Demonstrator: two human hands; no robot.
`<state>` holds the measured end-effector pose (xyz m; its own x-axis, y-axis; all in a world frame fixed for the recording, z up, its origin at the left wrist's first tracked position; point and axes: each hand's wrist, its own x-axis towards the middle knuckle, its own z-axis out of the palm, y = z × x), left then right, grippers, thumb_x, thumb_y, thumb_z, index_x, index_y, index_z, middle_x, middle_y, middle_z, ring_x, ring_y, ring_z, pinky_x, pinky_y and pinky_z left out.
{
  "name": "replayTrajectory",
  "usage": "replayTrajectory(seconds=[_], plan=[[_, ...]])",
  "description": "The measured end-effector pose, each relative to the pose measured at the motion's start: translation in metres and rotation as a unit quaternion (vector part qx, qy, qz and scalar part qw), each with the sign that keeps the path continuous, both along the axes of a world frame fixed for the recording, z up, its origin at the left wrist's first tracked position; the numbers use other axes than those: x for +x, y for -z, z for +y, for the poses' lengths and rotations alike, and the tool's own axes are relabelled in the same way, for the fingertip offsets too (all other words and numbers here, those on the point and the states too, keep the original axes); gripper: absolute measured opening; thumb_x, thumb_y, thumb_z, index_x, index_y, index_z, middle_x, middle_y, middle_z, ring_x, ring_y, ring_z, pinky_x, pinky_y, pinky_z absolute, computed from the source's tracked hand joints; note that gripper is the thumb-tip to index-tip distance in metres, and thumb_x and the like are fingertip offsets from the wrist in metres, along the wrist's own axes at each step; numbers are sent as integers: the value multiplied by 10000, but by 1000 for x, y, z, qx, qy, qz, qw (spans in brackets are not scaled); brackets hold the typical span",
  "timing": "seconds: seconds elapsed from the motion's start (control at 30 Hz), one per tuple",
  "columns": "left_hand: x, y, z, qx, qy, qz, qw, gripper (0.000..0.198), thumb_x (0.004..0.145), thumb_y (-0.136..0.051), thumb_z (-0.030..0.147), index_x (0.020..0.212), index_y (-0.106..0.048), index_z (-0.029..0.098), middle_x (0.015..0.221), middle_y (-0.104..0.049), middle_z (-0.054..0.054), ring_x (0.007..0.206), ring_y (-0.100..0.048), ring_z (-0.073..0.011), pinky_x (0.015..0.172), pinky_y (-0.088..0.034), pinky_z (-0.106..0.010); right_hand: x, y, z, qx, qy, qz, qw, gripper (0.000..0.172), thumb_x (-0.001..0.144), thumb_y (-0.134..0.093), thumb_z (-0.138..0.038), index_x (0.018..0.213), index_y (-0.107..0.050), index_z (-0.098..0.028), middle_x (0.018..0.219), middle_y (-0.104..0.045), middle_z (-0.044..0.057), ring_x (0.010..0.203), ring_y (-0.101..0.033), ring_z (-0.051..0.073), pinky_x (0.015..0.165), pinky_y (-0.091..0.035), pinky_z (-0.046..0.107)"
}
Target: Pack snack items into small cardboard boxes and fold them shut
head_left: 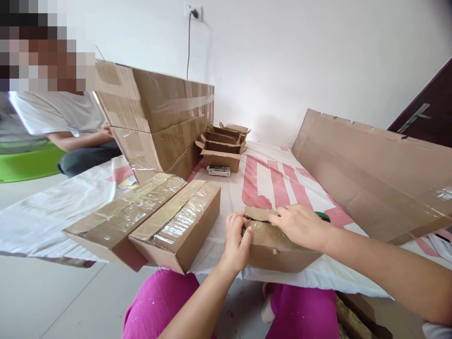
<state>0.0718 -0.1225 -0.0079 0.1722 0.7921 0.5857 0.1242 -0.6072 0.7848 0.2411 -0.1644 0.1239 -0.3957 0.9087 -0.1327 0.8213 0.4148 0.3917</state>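
A small brown cardboard box [282, 256] lies in front of me at the table's near edge. Clear tape shines on its top, and a narrow gap shows along a raised flap [259, 213]. My left hand [237, 240] is closed round the box's left end, thumb on the near side. Over the top lies my right hand [298, 226], its fingers bent onto the flap; the fingertips are partly hidden. Just behind the right wrist, a green curved thing [322, 216] shows in part. Left of my hands rest two long taped boxes, one nearer [197, 219] and one farther [130, 212].
Stacked taped cartons [169, 117] rise at the back left. Open boxes [222, 153] stand behind a small printed carton [219, 171]. A large cardboard sheet [370, 174] leans along the right. Another person [67, 113] sits at left, near a green basin [28, 162].
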Motion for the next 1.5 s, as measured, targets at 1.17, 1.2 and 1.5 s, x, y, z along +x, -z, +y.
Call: replayTrajectory(seconds=[1.17, 1.2, 1.5], plan=[[-54, -42, 13, -93, 257, -50, 961, 209, 861, -508, 287, 813, -700, 220, 1288, -588, -108, 1279, -506, -278, 1076, -398, -471, 161, 148, -85, 14, 225, 226, 948, 259, 843, -468, -272, 936, -702, -212, 938, -689, 106, 880, -643, 272, 789, -514, 410], [-50, -37, 17, -131, 190, -119, 966, 224, 879, -487, 314, 795, -664, 206, 1172, -628, -111, 1172, -575, -253, 1017, -448, -434, 164, 151, -86, 28, 227, 232, 945, 265, 826, -476, -277, 946, -703, -209, 998, -691, 122, 932, -638, 293, 821, -515, 441], [-28, -15, 30, -262, 17, -130, 956, 28, 762, -609, 188, 789, -605, 182, 795, -637, -16, 763, -597, -158, 776, -474, -307, 158, 132, -86, 101, 297, 481, 819, 442, 900, -374, -567, 1006, -655, -242, 1068, -697, 126, 1038, -634, 321, 944, -493, 509]])
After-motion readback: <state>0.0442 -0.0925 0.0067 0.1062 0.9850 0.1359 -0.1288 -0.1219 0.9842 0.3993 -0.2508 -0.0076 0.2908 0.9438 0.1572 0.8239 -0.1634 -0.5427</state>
